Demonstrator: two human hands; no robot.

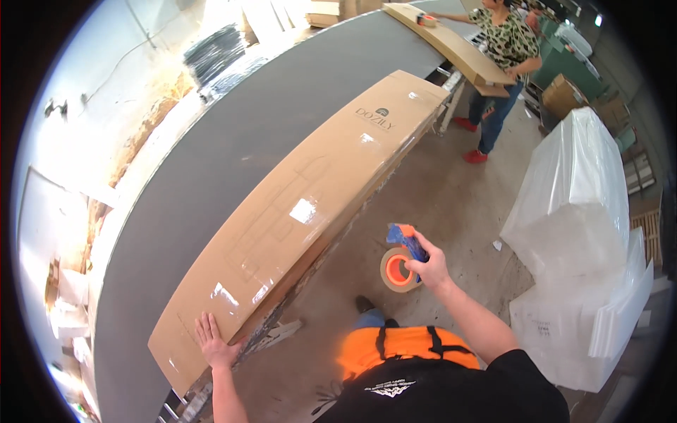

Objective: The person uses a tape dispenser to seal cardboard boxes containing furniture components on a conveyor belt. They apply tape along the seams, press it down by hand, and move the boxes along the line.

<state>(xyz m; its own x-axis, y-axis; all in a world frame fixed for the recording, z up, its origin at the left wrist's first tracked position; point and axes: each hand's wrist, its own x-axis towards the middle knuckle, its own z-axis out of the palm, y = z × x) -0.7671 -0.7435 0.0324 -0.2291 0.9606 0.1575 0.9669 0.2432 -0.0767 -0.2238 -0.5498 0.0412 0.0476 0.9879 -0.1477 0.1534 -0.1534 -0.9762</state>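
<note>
A long flat cardboard box (282, 218) lies along the near edge of the grey table, with shiny strips of clear tape on its top. My left hand (213, 342) rests flat on the box's near end, fingers stretched out. Away from the box, over the floor, my right hand (431, 265) grips a blue and orange tape dispenser (416, 245). A wide tape roll with an orange core (398, 270) sits on the dispenser. Whether a loose tape end hangs from it cannot be made out.
The grey table (180, 180) curves away behind the box. At the far end a person (504, 42) in a camouflage shirt handles another long box (451, 44). White foam blocks wrapped in clear plastic (582, 204) stand on the floor to my right. An orange pouch (409, 347) is at my waist.
</note>
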